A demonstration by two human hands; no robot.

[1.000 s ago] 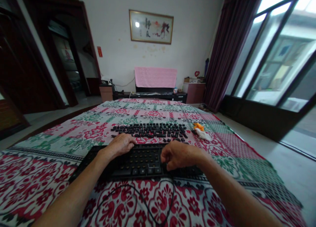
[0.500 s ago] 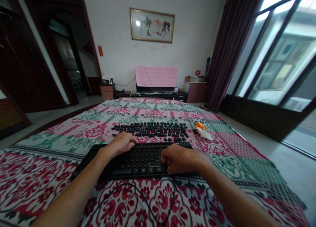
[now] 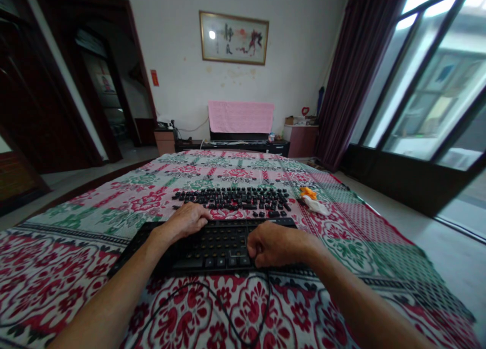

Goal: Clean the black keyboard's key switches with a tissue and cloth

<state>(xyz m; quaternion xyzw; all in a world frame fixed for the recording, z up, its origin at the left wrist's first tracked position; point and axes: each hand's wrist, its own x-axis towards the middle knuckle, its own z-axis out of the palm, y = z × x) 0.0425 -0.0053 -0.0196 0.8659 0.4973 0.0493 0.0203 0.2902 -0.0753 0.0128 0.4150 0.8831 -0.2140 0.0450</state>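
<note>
A black keyboard (image 3: pixel 218 248) lies on the patterned cloth, most of its keycaps off and small pale-centred key posts showing. Only a bottom row of keys is clearly in place. My left hand (image 3: pixel 188 220) lies over its far left part, fingers bent down at the far edge and gripping it. Over the right part, my right hand (image 3: pixel 269 244) is closed, fingers curled in a pinch against the keys; whatever is between the fingertips is hidden. Beyond the keyboard, loose black keycaps (image 3: pixel 243 206) lie in rough rows.
An orange item (image 3: pixel 308 192) and a crumpled white piece (image 3: pixel 315 205), perhaps tissue or cloth, lie right of the keycaps. The black cable (image 3: pixel 216 297) loops across the cloth (image 3: pixel 170 318) on my side. A pink-covered screen (image 3: pixel 241 117) stands by the far wall.
Both hands and the keyboard stay in nearly the same place. My right hand shifts only very slightly at the fingers.
</note>
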